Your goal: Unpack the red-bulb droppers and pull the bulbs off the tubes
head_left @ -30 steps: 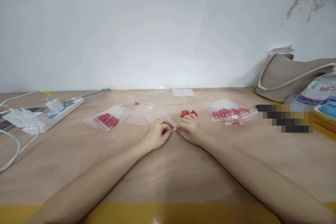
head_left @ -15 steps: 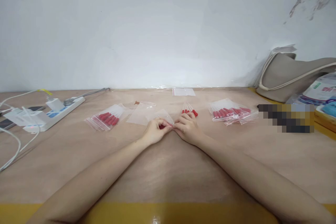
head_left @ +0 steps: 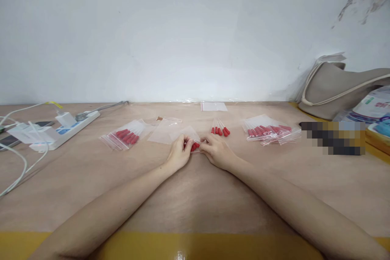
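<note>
A clear zip bag [head_left: 191,132] lies flat between my hands, its near edge toward me and several red-ended droppers [head_left: 195,146] inside. My left hand [head_left: 179,152] is closed on the bag's left side, thumb over the red ends. At the near right corner, the bent fingers of my right hand [head_left: 215,151] pinch the bag's edge; the fingertips are partly hidden. Just beyond my right hand, several loose droppers [head_left: 219,131] with red bulbs and thin clear stems rest on the table.
Filled zip bags [head_left: 126,136] form a stack at left, more filled bags [head_left: 268,130] at right. Flat bags [head_left: 161,132] lie beyond my left hand, another bag [head_left: 213,107] by the wall. A power strip [head_left: 65,132] with cables stands left; a grey bag [head_left: 344,89] sits far right.
My hands have moved slightly apart along the bag's near edge. The red ends inside now show between them, and more of the loose droppers is uncovered.
</note>
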### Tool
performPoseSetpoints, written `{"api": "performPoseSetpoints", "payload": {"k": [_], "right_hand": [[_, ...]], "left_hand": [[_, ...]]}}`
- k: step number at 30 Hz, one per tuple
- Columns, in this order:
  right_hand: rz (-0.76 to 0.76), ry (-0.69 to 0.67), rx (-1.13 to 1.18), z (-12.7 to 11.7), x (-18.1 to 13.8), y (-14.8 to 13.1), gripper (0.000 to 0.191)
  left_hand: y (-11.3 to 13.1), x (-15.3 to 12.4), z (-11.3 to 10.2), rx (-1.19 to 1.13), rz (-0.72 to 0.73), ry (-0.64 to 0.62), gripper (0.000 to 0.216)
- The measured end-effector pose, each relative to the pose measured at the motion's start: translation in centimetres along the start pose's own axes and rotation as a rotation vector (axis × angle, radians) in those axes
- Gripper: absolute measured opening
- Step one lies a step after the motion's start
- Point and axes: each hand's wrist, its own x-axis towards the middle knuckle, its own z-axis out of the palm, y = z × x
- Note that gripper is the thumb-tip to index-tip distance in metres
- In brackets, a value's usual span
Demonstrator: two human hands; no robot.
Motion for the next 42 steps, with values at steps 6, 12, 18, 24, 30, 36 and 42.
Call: {"api": "performPoseSetpoints", "payload": {"k": [6, 12, 18, 24, 30, 36, 42], "right_hand": [[0.086, -0.023, 0.431, -1.5, -1.1, 1.3, 0.007], [0.299, -0.016, 0.625, -1.7, -2.3, 3.6, 0.017], [0.456, -0.069, 0.795, -0.7, -2.2, 4.1, 0.023], [0.623, -0.27, 1.124, -0.9, -1.9, 4.1, 0.048], [0.498, -0.41, 0.974, -2.5, -1.0, 3.5, 0.052], [0.688, -0.526, 1.161, -3.1, -0.2, 2.8, 0.049], [0.796, -0.346, 1.06, -1.4, 0.0, 2.2, 0.024]], "left_hand": [[0.0, -0.2, -0.6, -0.034, 0.151, -0.027, 0.017], [0.1, -0.4, -2.0, 0.02, 0.33, -0.245, 0.023], [0.6, -1.0, -2.9, 0.074, 0.422, -0.498, 0.046], [-0.1, -0.8, -2.8, 0.124, 0.367, -0.479, 0.046], [-0.3, -1.1, -2.9, 0.138, 0.345, -0.435, 0.046], [-0.1, -1.0, -3.0, 0.14, 0.358, -0.448, 0.047], [0.1, -1.0, -3.2, 0.108, 0.349, -0.456, 0.046]]}}
